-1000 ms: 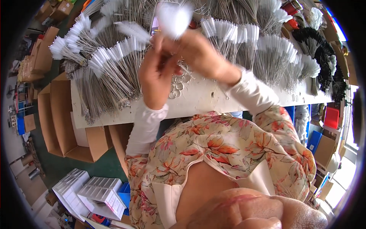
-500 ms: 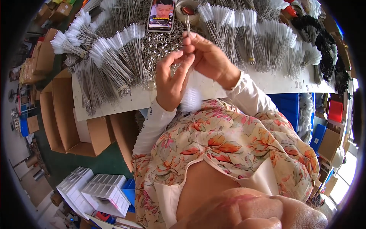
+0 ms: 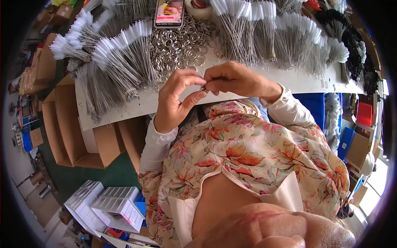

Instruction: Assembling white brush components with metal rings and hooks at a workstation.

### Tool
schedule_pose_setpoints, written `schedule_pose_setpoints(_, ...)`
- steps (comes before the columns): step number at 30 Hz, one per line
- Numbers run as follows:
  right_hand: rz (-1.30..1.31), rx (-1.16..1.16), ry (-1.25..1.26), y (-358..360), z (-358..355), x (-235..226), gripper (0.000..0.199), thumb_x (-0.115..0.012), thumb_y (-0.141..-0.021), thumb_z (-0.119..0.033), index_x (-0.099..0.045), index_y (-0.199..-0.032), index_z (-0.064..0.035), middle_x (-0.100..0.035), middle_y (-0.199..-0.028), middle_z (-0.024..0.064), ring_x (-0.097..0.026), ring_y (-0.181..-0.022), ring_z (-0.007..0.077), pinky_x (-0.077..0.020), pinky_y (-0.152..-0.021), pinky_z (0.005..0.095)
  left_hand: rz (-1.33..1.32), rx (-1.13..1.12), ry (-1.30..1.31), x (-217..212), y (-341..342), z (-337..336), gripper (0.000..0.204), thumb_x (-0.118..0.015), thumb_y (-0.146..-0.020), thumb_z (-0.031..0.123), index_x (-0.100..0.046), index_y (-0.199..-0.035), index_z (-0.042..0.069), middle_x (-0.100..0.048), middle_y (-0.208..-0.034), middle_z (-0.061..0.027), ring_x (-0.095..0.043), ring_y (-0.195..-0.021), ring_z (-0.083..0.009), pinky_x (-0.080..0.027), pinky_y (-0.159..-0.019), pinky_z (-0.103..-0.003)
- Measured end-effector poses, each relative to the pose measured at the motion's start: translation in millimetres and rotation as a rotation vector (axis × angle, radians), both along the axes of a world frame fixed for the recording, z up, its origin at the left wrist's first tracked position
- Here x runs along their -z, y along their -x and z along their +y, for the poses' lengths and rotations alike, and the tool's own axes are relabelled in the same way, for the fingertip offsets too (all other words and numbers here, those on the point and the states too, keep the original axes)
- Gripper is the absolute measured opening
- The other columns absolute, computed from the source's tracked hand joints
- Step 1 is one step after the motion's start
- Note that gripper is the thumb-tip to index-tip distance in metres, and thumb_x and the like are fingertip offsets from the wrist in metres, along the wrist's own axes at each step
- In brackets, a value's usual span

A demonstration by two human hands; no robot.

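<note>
My left hand (image 3: 175, 99) and my right hand (image 3: 237, 80) meet just in front of the table's near edge. A small shiny metal ring (image 3: 202, 87), partly hidden, sits between their fingertips. My left thumb and forefinger close on it from one side, while the curled fingers and thumb of my right hand pinch it from the other. Beyond them a heap of loose metal rings (image 3: 175, 47) lies on the table (image 3: 142, 105). Bundles of wire-handled brushes with white bristles stand on both sides, the left brushes (image 3: 124, 62) and the right brushes (image 3: 244, 33).
A lit phone (image 3: 169, 14) rests behind the rings, beside a roll of tape (image 3: 199, 10). Black-bristled brushes (image 3: 351, 45) lie at the far right. Open cardboard boxes (image 3: 78, 132) and white plastic racks (image 3: 113, 206) are on the floor at left. A blue bin (image 3: 310, 109) stands under the table.
Both hands have come down toward me from over the rings. The white-bristled brush that hung below my left hand no longer shows. The phone's screen picture has changed.
</note>
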State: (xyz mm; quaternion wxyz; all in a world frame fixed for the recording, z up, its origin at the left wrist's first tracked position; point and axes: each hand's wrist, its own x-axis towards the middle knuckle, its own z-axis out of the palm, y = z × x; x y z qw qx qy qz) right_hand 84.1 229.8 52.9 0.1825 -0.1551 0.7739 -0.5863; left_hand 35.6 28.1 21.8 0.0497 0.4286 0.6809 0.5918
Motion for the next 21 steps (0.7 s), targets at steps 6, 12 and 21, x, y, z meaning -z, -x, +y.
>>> schedule_pose_setpoints(6,-0.552,-0.119,0.301,-10,4,-4,0.023,-0.052,-0.093,-0.022,-0.060,-0.091,-0.0002,-0.059,-0.074,0.0000,-0.052,-0.061,0.0050,-0.0424,-0.054,0.0196,0.135,0.045,-0.099,1,-14,3,0.018,-0.071,-0.073,0.004,-0.061,-0.088,0.004,-0.059,-0.083,-0.0078,-0.055,-0.069,-0.0200,-0.046,-0.063,-0.029)
schedule_pose_setpoints(12,-0.319,0.022,-0.095,-24,34,14,0.018,-0.054,-0.090,-0.019,-0.061,-0.085,-0.0028,-0.061,-0.069,0.0035,-0.060,-0.060,0.0117,-0.0459,-0.051,0.0247,0.314,-0.223,0.326,48,2,-11,0.012,-0.065,-0.079,0.010,-0.063,-0.090,0.006,-0.063,-0.079,-0.0092,-0.062,-0.067,-0.0249,-0.048,-0.056,-0.033)
schedule_pose_setpoints(21,0.319,0.324,-0.676,-55,25,83,0.009,-0.060,-0.080,-0.014,-0.067,-0.084,-0.0111,-0.065,-0.076,0.0056,-0.063,-0.064,0.0246,-0.0485,-0.055,0.0355,0.326,-0.290,0.543,86,9,7,0.014,-0.067,-0.078,0.013,-0.060,-0.086,0.005,-0.059,-0.078,-0.0073,-0.060,-0.064,-0.0218,-0.046,-0.055,-0.033)
